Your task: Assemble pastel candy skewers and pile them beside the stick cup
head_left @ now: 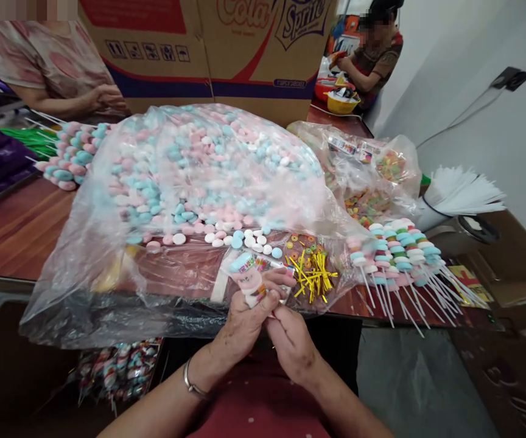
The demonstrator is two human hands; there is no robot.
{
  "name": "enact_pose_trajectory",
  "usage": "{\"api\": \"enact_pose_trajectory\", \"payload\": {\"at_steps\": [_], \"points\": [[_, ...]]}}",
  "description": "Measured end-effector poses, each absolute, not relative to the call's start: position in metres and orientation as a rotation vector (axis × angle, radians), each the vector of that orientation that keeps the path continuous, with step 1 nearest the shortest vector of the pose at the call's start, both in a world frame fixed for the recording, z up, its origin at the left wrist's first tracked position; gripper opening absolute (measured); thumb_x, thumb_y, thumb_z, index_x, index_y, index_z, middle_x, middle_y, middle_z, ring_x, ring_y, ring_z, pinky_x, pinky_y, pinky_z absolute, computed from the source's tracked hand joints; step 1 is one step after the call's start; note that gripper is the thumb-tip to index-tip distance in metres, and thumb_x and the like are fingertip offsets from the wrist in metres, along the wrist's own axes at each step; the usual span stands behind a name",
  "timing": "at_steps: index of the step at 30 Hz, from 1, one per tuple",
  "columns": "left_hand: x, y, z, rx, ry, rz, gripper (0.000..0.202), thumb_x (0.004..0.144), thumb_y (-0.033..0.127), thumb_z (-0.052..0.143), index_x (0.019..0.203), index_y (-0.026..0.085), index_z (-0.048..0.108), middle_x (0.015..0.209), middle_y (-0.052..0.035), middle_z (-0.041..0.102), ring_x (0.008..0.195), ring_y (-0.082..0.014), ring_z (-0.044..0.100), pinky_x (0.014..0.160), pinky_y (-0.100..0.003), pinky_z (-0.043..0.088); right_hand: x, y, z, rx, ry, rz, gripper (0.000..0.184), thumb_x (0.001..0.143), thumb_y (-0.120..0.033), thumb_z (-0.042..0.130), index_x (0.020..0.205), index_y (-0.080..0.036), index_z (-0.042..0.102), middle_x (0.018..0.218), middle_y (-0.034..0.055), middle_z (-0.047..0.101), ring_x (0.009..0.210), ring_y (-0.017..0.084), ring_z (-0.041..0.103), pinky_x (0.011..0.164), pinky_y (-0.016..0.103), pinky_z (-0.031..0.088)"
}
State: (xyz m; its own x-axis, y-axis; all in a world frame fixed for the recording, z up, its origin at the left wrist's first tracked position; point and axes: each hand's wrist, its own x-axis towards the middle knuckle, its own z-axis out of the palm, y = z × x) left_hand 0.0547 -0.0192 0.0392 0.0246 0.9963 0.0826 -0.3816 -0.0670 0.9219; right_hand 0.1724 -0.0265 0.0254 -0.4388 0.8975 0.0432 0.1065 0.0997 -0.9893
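Near the table's front edge, my left hand [243, 322] is closed around the lower end of a small printed plastic candy bag [246, 277], which points away from me. Pale blue and pink shapes show on the bag. Pressed against the left thumb, my right hand [294, 345] has its fingers pinched together just below the bag; what they grip is hidden. Just beyond my hands lie a bunch of gold twist ties [315, 277], clear wrappers and loose pink, white and blue marshmallows [240, 238].
A large clear sack of marshmallows [217, 164] fills the middle, before a cardboard box [208, 61]. Marshmallow skewers [400, 249] lie at right, others [73, 155] at left. White sticks [461, 191] stand in a container. Two people are beyond. Wrapped skewers [117, 371] sit below the table.
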Motion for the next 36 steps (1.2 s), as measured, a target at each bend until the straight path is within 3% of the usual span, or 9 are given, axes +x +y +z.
{"api": "enact_pose_trajectory", "payload": {"at_steps": [3,5,10,13,17,27,32,34,36], "points": [[0.052,-0.018,0.043,0.984,0.729,1.316,0.026,0.085,0.042,0.066,0.075,0.017,0.068,0.104,-0.0101,0.072,0.119,-0.0279,0.055,0.105,-0.042,0.039,0.175,-0.025,0.029,-0.856,-1.198,2.040,0.026,0.085,-0.032,0.047,0.061,-0.020,0.047,0.046,-0.0070,0.037,0.039,0.008,0.034,0.044,0.024,0.037],[0.053,-0.015,0.046,0.891,0.722,1.296,0.031,0.083,0.045,0.066,0.071,0.016,0.067,0.100,-0.0111,0.073,0.113,-0.0278,0.059,0.100,-0.042,0.043,0.178,-0.020,0.032,-0.805,-1.122,2.169,0.026,0.082,-0.032,0.048,0.059,-0.020,0.045,0.045,-0.0065,0.038,0.038,0.008,0.035,0.044,0.025,0.038],[0.056,0.003,0.056,0.578,0.881,1.490,0.036,0.072,0.049,0.076,0.065,0.015,0.066,0.094,-0.0094,0.074,0.085,-0.0206,0.066,0.079,-0.033,0.053,0.192,-0.009,0.044,-1.176,-1.624,1.208,0.021,0.092,-0.027,0.042,0.089,-0.018,0.061,0.081,0.0042,0.065,0.078,0.016,0.060,0.075,0.030,0.049],[0.058,0.009,0.059,0.559,0.884,1.544,0.030,0.071,0.045,0.078,0.069,0.016,0.070,0.099,-0.0085,0.074,0.095,-0.0212,0.066,0.085,-0.033,0.051,0.191,-0.010,0.051,-1.146,-1.778,0.624,0.028,0.094,-0.023,0.042,0.116,-0.020,0.058,0.112,0.0099,0.064,0.106,0.021,0.059,0.093,0.038,0.047],[0.063,0.006,0.060,0.625,0.876,1.530,0.025,0.075,0.041,0.076,0.081,0.018,0.074,0.112,-0.0086,0.072,0.109,-0.0236,0.063,0.096,-0.035,0.047,0.173,-0.011,0.052,-0.990,-1.966,0.459,0.038,0.096,-0.019,0.040,0.133,-0.016,0.049,0.120,0.0140,0.062,0.110,0.023,0.058,0.094,0.039,0.049],[0.057,-0.004,0.047,0.952,0.898,1.383,0.023,0.083,0.036,0.068,0.097,0.018,0.074,0.134,-0.0101,0.060,0.128,-0.0270,0.050,0.108,-0.038,0.039,0.165,-0.010,0.043,-1.050,-1.995,0.608,0.025,0.097,-0.017,0.033,0.100,-0.018,0.058,0.088,0.0064,0.064,0.082,0.017,0.059,0.073,0.030,0.049],[-0.007,0.006,0.064,0.973,0.768,1.180,0.075,0.059,0.049,0.084,0.125,0.022,0.063,0.123,-0.0150,0.066,0.111,-0.0344,0.062,0.091,-0.045,0.052,0.194,0.003,0.058,-1.039,-2.307,0.085,0.029,0.097,-0.015,0.033,0.077,-0.019,0.054,0.070,0.0040,0.055,0.067,0.017,0.046,0.063,0.030,0.038],[-0.030,0.010,0.075,0.938,0.789,1.226,0.074,0.068,0.071,0.066,0.120,0.019,0.067,0.118,-0.0168,0.068,0.114,-0.0345,0.060,0.094,-0.045,0.050,0.200,0.007,0.067,-0.936,-2.438,-0.103,0.031,0.097,-0.014,0.033,0.077,-0.018,0.056,0.070,0.0044,0.054,0.068,0.018,0.044,0.065,0.032,0.036],[-0.039,0.011,0.082,1.055,0.888,1.032,0.055,0.073,0.062,0.067,0.111,0.022,0.071,0.102,-0.0127,0.073,0.100,-0.0280,0.066,0.084,-0.036,0.054,0.200,0.007,0.075,-0.764,-2.532,-0.188,0.032,0.097,-0.013,0.032,0.080,-0.017,0.059,0.070,0.0044,0.055,0.068,0.019,0.043,0.067,0.034,0.035]]}}
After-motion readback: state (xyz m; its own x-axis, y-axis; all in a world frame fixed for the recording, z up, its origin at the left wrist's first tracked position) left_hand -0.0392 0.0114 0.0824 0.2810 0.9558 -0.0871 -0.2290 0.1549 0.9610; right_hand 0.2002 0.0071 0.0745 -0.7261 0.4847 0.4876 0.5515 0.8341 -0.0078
